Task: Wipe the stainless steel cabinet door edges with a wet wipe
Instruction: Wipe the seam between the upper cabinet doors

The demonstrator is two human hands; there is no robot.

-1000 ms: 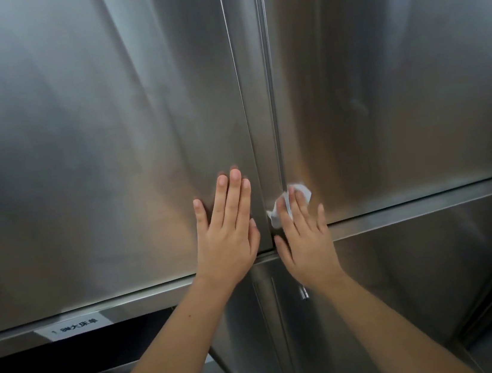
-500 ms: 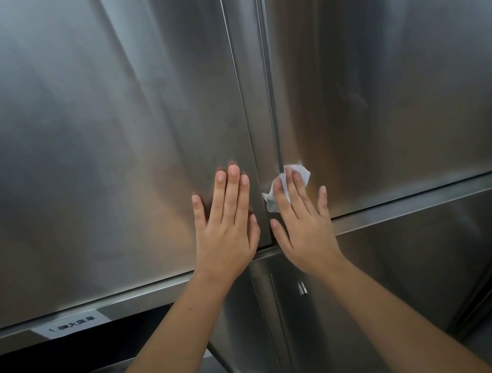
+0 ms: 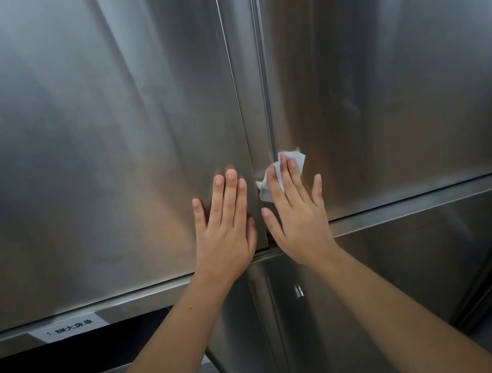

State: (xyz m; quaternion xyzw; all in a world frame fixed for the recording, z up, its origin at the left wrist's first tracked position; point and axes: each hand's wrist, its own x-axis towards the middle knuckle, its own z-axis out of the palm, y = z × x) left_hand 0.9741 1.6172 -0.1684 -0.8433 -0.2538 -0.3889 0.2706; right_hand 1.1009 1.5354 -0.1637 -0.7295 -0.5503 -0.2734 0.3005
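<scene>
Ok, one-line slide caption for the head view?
Right hand presses a wet wipe on the right door edge; left hand rests flat on the left door.

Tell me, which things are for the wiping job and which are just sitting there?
For the job:
- wet wipe, pressed under the right hand
- left hand, flat on the left door
- right door

Just there:
- white label on the rail below
- small metal fitting on the lower panel

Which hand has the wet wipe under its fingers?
The right hand presses the white wet wipe against the door seam; the left hand lies bare on the left door.
</scene>
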